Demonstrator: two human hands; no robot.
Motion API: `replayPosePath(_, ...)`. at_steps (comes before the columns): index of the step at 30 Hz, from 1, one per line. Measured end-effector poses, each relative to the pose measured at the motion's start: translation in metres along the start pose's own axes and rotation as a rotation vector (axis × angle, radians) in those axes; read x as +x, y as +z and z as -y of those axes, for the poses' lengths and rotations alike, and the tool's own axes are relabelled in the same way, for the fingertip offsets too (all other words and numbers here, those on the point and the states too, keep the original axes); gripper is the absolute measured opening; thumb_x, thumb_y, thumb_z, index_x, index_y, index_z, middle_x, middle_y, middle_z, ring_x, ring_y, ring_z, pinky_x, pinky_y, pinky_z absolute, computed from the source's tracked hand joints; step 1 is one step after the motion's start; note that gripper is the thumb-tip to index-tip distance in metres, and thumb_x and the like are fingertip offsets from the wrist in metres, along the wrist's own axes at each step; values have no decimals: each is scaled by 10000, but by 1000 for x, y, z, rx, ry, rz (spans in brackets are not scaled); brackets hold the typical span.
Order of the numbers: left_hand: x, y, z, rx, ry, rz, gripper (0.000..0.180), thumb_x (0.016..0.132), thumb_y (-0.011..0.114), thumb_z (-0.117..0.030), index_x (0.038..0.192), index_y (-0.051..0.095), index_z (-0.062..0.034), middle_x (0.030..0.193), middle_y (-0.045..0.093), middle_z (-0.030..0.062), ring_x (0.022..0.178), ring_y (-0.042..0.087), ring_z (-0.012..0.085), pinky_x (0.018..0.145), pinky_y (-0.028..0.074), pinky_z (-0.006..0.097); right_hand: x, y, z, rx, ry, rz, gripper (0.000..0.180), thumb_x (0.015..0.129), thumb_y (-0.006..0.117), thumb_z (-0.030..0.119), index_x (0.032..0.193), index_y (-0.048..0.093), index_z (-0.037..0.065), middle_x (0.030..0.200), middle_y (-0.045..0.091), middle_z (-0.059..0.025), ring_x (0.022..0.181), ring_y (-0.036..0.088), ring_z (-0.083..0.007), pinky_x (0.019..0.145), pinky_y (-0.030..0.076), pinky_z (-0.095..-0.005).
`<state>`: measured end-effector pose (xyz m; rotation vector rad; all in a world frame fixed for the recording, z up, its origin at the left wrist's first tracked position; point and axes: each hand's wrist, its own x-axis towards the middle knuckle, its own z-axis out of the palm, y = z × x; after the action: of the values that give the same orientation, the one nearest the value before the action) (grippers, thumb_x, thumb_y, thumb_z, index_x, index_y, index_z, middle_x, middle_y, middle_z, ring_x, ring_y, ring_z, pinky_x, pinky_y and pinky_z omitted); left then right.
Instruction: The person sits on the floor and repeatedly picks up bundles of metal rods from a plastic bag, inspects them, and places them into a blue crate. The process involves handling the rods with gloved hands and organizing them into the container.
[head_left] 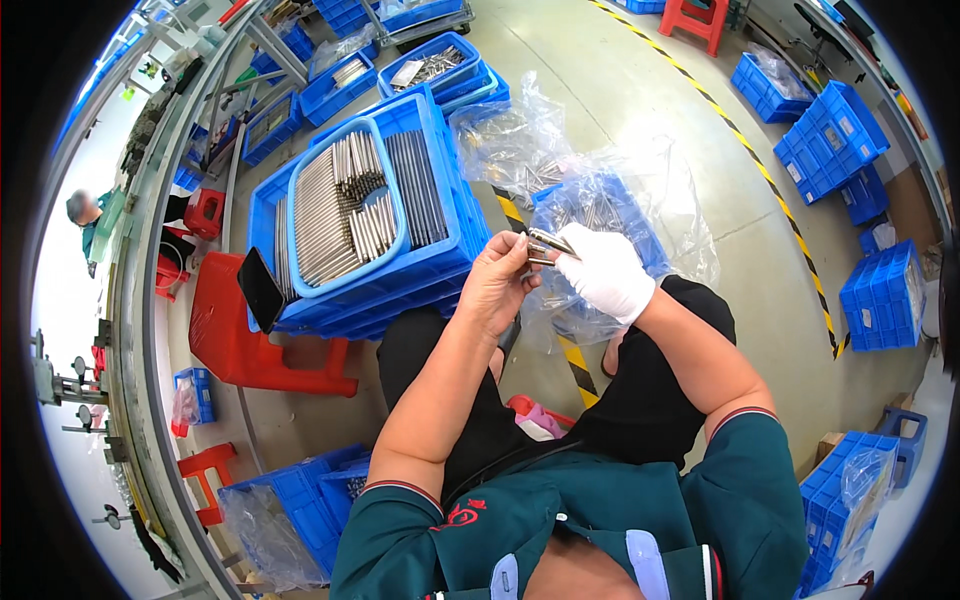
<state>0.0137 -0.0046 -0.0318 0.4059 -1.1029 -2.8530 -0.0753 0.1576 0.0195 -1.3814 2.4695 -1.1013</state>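
Note:
Both my hands meet in front of my knees over a few short, shiny metal pins [546,242]. My left hand [498,283] is bare, its fingers pinched on the near ends of the pins. My right hand [612,272], in a white glove, is closed round their other side. Below and beyond the glove, a blue crate [648,232] lined with clear plastic holds more loose metal pins. To my left, a light-blue tray [400,222] sits on stacked blue crates [458,230], filled with rows of silver pins [322,215]. Darker rods [415,190] stand beside that tray.
A black phone-like slab [261,290] leans at the crate stack's near left corner. Red stools [235,330] stand to the left. Clear plastic bags [520,130] lie beyond. More blue crates [832,140] line the right, past a yellow-black floor stripe [745,140].

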Motion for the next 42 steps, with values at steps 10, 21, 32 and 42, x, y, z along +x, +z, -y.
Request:
replayPosePath(10,-7,23,-14,568,298,-115,152,900,613,-201,871,612,-52,753,596,9,688,511,71,640,397,223,8,-2,-1,141,116,98,224,877,532,268,862,525,44,726,572,-189,680,572,-375,611,438,-436)
replayPosePath(21,-9,18,-27,401,238,-111,185,908,606,-188,869,609,-7,704,571,13,608,498,77,570,409,217,5,-20,-2,739,405,348,277,870,581,298,851,589,22,648,508,-16,597,464,-101,552,386,-275)
replayPosePath(32,-12,18,-28,432,193,-36,131,871,650,-142,865,620,-14,708,590,23,615,514,82,574,411,219,6,-13,-4,668,354,331,266,861,597,301,853,608,35,662,511,-6,607,453,-92,547,376,-269)
replayPosePath(42,-13,16,-25,440,233,-78,131,873,647,-137,875,636,-7,754,612,16,650,516,67,594,402,203,5,-8,2,876,438,315,219,866,612,260,841,592,43,649,494,20,569,426,-63,504,344,-241)
